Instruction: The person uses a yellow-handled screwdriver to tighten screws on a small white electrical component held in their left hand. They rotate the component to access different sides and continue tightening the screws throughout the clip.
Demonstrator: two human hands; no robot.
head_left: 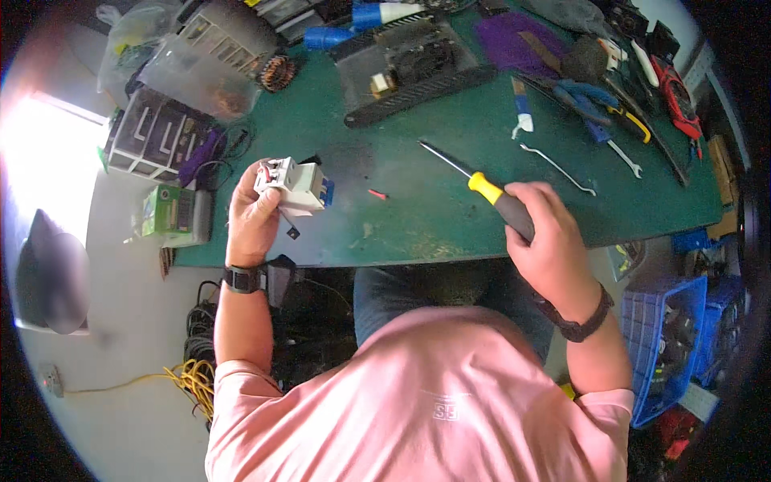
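My left hand (250, 217) is closed around a white circuit breaker (300, 191) with a blue part at its right end, held above the left side of the green table (434, 209). A dark piece hangs just below the breaker. In my right hand (554, 241) is a screwdriver (485, 188) with a yellow and black handle, its shaft pointing up and left, apart from the breaker. Between the two hands a small red piece (378, 194) lies on the table.
A black metal casing (418, 60) sits at the back. Wrenches (562, 170), pliers (582, 100) and a red meter (676, 96) lie on the right. Parts drawers (148, 132) and a green box (167, 210) stand left. A blue crate (662, 353) is at lower right.
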